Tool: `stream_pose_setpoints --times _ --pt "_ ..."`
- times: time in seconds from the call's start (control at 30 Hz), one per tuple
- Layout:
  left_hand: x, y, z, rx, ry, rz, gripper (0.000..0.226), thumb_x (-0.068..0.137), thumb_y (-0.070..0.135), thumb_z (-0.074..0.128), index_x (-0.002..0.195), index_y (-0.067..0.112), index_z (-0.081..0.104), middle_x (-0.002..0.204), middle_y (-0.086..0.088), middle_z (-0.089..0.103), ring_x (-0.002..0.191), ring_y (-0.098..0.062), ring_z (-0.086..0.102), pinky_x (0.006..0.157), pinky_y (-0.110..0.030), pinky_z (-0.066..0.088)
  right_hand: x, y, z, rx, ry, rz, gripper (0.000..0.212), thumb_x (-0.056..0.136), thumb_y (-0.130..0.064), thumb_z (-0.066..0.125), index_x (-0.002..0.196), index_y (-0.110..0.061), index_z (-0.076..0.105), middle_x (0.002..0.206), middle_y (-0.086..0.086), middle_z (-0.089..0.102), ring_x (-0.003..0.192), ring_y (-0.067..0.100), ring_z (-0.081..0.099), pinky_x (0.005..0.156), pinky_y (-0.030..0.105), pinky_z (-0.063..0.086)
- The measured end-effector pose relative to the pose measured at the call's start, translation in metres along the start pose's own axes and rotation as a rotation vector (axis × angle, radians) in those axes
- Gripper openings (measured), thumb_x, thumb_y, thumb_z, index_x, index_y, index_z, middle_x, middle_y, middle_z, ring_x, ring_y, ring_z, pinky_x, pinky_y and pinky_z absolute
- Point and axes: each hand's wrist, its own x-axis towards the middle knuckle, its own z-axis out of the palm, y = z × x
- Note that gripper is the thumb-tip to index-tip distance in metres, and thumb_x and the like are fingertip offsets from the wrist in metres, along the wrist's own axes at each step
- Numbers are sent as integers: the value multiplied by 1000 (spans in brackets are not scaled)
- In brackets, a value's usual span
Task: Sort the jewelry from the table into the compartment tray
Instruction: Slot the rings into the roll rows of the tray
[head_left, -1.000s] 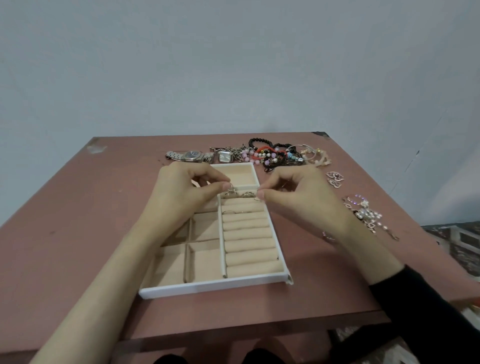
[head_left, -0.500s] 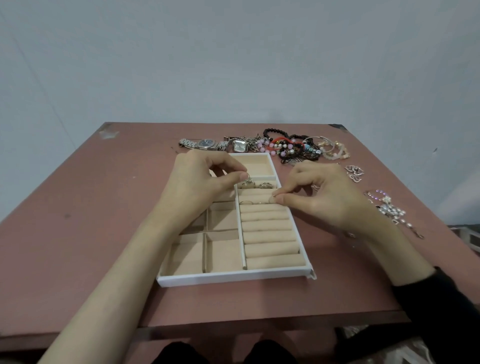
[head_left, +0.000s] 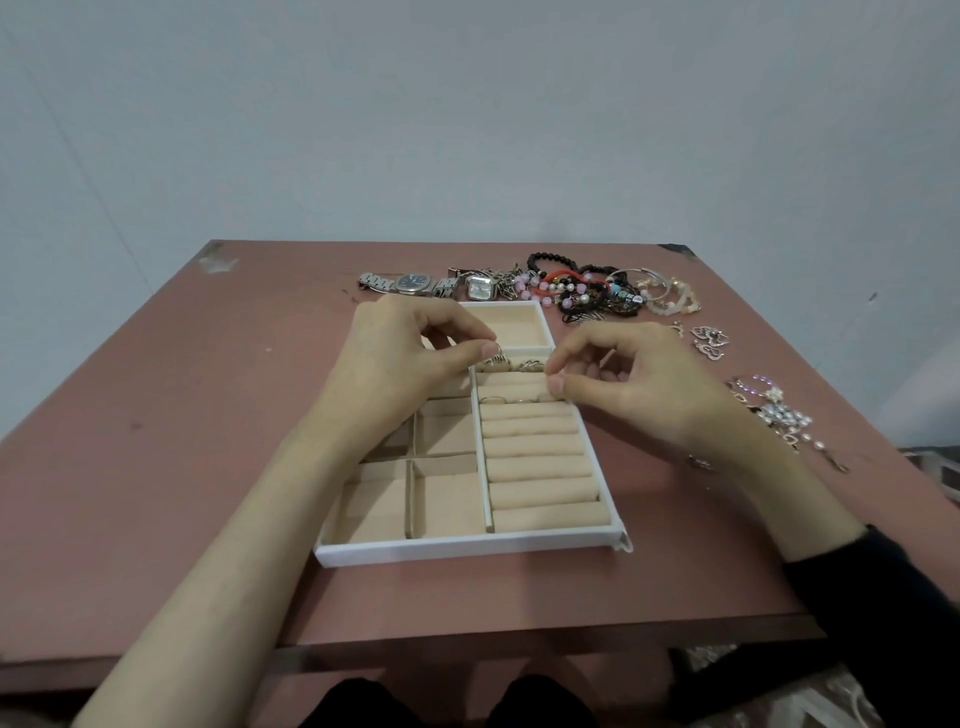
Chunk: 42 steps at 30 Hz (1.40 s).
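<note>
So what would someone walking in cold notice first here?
Two bare hands meet over a white compartment tray in the middle of the table: the left hand pinches a ring at the far ring rolls, and the right hand has its fingertips close by at the tray's right edge. Behind the tray lies a colourful heap of beaded bracelets, with two watches to its left.

Tray (head_left: 467, 552) w/ matt cloth lining
</note>
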Motion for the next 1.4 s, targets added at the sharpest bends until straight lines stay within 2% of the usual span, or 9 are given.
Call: stream_pose_setpoints --times 0.23,0.43,0.6,0.67,0.73,0.87,1.17,1.33,1.4 --pt "0 0 1 -5 -11 4 2 74 25 76 75 23 75 65 11 68 53 3 51 53 -6 37 3 5 2 13 -43 13 13 75 -12 75 83 -18 66 69 0 56 58 2 44 57 12 37" --pt "-1 1 1 -24 -19 10 2 74 23 76 76 22 75 60 12 64 51 2 49 52 -6 35 3 7 2 40 -57 11 14 75 -13 75 84 -18 65 70 1 55 59 5 43 58 15 36" --pt "-3 4 0 -35 -36 18 1 74 23 76 74 23 75 56 22 61 50 3 48 52 -7 34 3 9 0 252 90 28 10 78 -19 70 86 -15 66 72 7 54 66 17 46 65 30 41" --pt "-4 5 -1 -63 -61 20 1 74 22 76 74 22 75 61 16 65 53 2 48 54 -9 36 3 10 -3 233 141 15 5 83 -13 67 86 -15 66 70 5 56 68 16 51 69 31 44" --pt "-6 8 -1 -61 -109 18 3 74 22 76 76 20 75 66 9 68 56 2 48 55 -8 36 3 10 -4 227 165 19 6 85 -9 64 86 -15 66 68 1 56 67 13 53 68 29 46" --pt "-15 13 1 19 -183 10 8 74 20 77 79 15 76 67 9 66 56 4 49 55 -5 36 2 8 -4 204 161 20 6 86 -10 63 87 -15 66 67 1 56 68 15 54 55 11 39" --pt "-21 15 -4 272 -267 190 5 77 19 74 81 18 77 70 11 61 60 2 51 60 -5 35 3 10 -4 183 153 8 11 86 -10 63 84 -21 66 68 2 59 69 18 54 55 13 39" --pt "-18 20 -8 337 -349 181 17 81 18 70 97 22 74 79 6 67 66 -3 52 64 -9 37 2 9 -4 186 146 8 8 86 -10 62 86 -17 66 67 0 58 68 15 53 53 10 37" --pt "-17 22 -8 314 -346 162 14 79 18 72 92 21 73 77 6 68 61 0 53 59 -4 34 2 9 -4 187 144 6 7 86 -10 62 87 -15 67 68 1 58 68 15 53 53 9 37"
